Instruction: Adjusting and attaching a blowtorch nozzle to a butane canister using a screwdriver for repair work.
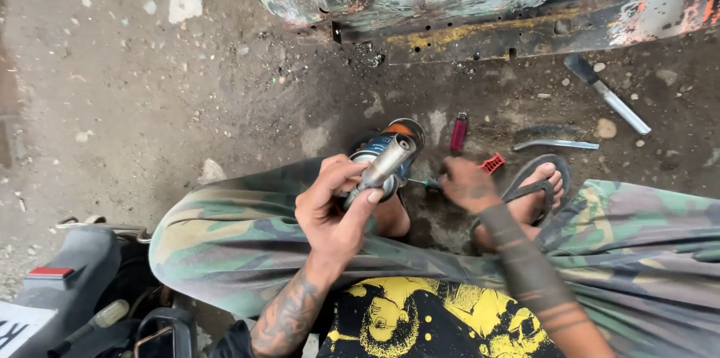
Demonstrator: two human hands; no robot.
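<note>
Grinder [386,159] sits low between my knees, over my sandalled foot [536,191], my left hand [334,208] closed round its handle while my right hand [465,187] pinches a small screwdriver [424,183] at its head; a slip could jab my fingers.

Open ground [150,95] is noted from 9 to 11 o'clock of the hands; passage there is unobstructed. At 12 o'clock, access is blocked by the rusted vehicle frame [525,24]. From 1 to 3 o'clock, the way is cluttered by a red lighter [458,133], wire brush [551,137], knife [607,94] and sandalled foot [536,189].
</note>
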